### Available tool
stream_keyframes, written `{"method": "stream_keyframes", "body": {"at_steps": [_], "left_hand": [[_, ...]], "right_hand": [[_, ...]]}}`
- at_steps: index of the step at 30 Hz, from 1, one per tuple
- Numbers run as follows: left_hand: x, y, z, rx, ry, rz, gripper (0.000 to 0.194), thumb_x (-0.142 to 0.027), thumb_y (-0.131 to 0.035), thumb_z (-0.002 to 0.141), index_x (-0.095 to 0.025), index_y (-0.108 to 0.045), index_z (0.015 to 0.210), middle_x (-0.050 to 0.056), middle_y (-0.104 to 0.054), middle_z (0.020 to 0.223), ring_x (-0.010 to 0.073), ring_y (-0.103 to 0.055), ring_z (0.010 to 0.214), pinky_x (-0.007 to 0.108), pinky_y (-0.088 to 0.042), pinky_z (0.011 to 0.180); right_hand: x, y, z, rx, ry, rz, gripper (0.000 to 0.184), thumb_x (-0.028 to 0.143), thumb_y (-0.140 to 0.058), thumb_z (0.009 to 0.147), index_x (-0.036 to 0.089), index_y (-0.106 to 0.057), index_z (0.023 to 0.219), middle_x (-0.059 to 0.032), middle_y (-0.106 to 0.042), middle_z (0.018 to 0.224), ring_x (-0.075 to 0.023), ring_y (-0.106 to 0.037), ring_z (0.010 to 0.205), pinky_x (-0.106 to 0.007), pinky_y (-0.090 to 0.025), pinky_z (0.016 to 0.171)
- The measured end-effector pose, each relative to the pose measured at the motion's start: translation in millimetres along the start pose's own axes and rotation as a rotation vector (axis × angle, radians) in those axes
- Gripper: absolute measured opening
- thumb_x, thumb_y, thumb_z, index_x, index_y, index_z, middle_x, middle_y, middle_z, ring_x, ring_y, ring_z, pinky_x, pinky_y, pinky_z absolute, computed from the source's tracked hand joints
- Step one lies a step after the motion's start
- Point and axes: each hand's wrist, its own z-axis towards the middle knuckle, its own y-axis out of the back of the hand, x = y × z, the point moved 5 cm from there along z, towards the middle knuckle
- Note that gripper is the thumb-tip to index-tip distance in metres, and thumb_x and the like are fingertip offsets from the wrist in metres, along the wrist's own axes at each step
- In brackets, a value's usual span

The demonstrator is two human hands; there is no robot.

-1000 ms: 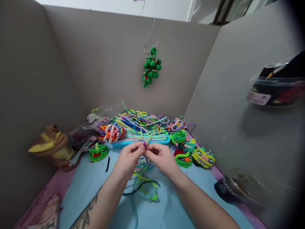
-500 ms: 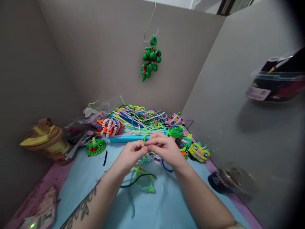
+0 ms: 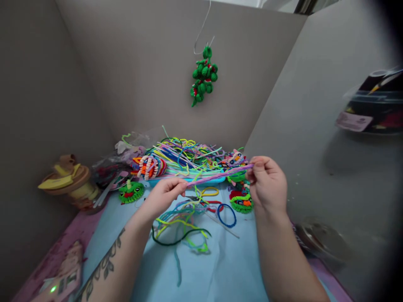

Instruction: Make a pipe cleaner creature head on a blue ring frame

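Observation:
A purple pipe cleaner (image 3: 220, 175) is stretched between my two hands above the table, its right end a little higher. My left hand (image 3: 168, 193) pinches one end, and my right hand (image 3: 267, 182) is closed on the other. Under them lies a loose tangle of green, yellow and teal pipe cleaners (image 3: 176, 224). Scissors with red handles (image 3: 212, 206) rest by the tangle, partly covered by it. A blue pipe cleaner ring (image 3: 226, 216) sits to their right, and a yellow loop (image 3: 210, 191) just behind.
A blue tray (image 3: 151, 183) heaped with colourful pipe cleaners stands at the back. Fuzzy animal heads, one green (image 3: 130, 193), flank it. A lidded cup (image 3: 71, 184) is at left, a clear round container (image 3: 321, 241) at right. A green ornament (image 3: 204, 75) hangs from the wall.
My hands were together at the middle. They have moved apart, the right hand far to the right and up, and the purple pipe cleaner now shows stretched between them.

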Motion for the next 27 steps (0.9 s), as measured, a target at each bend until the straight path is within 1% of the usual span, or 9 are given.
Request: {"method": "stream_keyframes", "body": {"at_steps": [2,4,9,12,16,18,21,24,27], "left_hand": [[6,5.4,0,0.042,0.035,-0.015,0.031,-0.042,-0.052,0.078,-0.016,-0.057,0.062,-0.003,-0.047,0.055,0.0091,-0.038,0.050,0.020,-0.027,0.046],[13,7.8,1,0.087,0.072,-0.085,0.030,-0.042,-0.054,0.077,-0.016,-0.058,0.063,-0.002,-0.051,0.057,0.0082,-0.039,0.048,0.020,-0.028,0.045],[29,7.6,3,0.159,0.151,-0.312,0.025,-0.039,-0.061,0.073,-0.015,-0.063,0.067,-0.001,-0.057,0.061,0.0068,-0.042,0.047,0.019,-0.034,0.046],[35,11.1,4,0.099,0.186,-0.377,0.022,-0.035,-0.066,0.069,-0.014,-0.068,0.076,0.001,-0.060,0.063,0.0074,-0.045,0.048,0.019,-0.037,0.047],[36,18.8,6,-0.017,0.157,-0.432,0.024,-0.031,-0.071,0.065,-0.015,-0.071,0.083,0.006,-0.066,0.072,0.0105,-0.054,0.056,0.022,-0.044,0.053],[34,21.6,6,-0.052,0.135,-0.404,0.022,-0.030,-0.071,0.065,-0.015,-0.070,0.081,0.007,-0.068,0.073,0.0119,-0.056,0.057,0.022,-0.045,0.054],[29,24.1,5,-0.079,0.113,-0.278,0.018,-0.032,-0.070,0.066,-0.015,-0.067,0.071,0.005,-0.066,0.065,0.0128,-0.057,0.054,0.021,-0.043,0.049],[22,25.2,4,-0.087,0.073,-0.178,0.022,-0.034,-0.065,0.070,-0.015,-0.060,0.060,0.001,-0.060,0.055,0.0107,-0.052,0.048,0.020,-0.039,0.045],[18,26.4,4,-0.116,0.003,-0.206,0.023,-0.031,-0.059,0.075,-0.016,-0.054,0.058,-0.002,-0.052,0.052,0.0079,-0.044,0.046,0.018,-0.035,0.045]], "right_hand": [[-2,10,8,-0.051,-0.018,0.026,0.029,0.041,-0.070,0.068,0.018,-0.053,0.071,0.0067,-0.042,0.053,-0.0055,-0.035,0.042,-0.019,-0.026,0.038],[-6,16,14,-0.079,-0.042,0.034,0.030,0.041,-0.073,0.065,0.018,-0.053,0.070,0.0069,-0.043,0.052,-0.0055,-0.036,0.041,-0.018,-0.026,0.038],[-17,23,20,-0.086,-0.076,0.010,0.029,0.039,-0.072,0.065,0.018,-0.053,0.069,0.0074,-0.042,0.049,-0.0054,-0.035,0.040,-0.018,-0.026,0.036],[-22,25,21,-0.084,-0.097,0.005,0.028,0.039,-0.072,0.065,0.018,-0.052,0.069,0.0072,-0.043,0.050,-0.0049,-0.035,0.040,-0.018,-0.026,0.036],[-25,26,22,-0.076,-0.119,0.008,0.028,0.038,-0.071,0.065,0.018,-0.052,0.069,0.0070,-0.043,0.050,-0.0047,-0.034,0.039,-0.018,-0.026,0.035],[-26,24,22,-0.072,-0.130,0.016,0.029,0.039,-0.072,0.064,0.018,-0.052,0.068,0.0071,-0.042,0.050,-0.0047,-0.034,0.039,-0.018,-0.026,0.035],[-28,22,21,-0.064,-0.158,0.046,0.030,0.039,-0.073,0.062,0.018,-0.052,0.068,0.0066,-0.043,0.051,-0.0050,-0.036,0.041,-0.017,-0.027,0.035],[-30,20,22,-0.065,-0.192,0.084,0.031,0.037,-0.074,0.060,0.018,-0.052,0.067,0.0059,-0.046,0.052,-0.0048,-0.038,0.042,-0.015,-0.027,0.035],[-36,19,23,-0.082,-0.235,0.106,0.030,0.034,-0.075,0.057,0.017,-0.052,0.065,0.0057,-0.047,0.053,-0.0041,-0.038,0.042,-0.014,-0.026,0.034]]}}
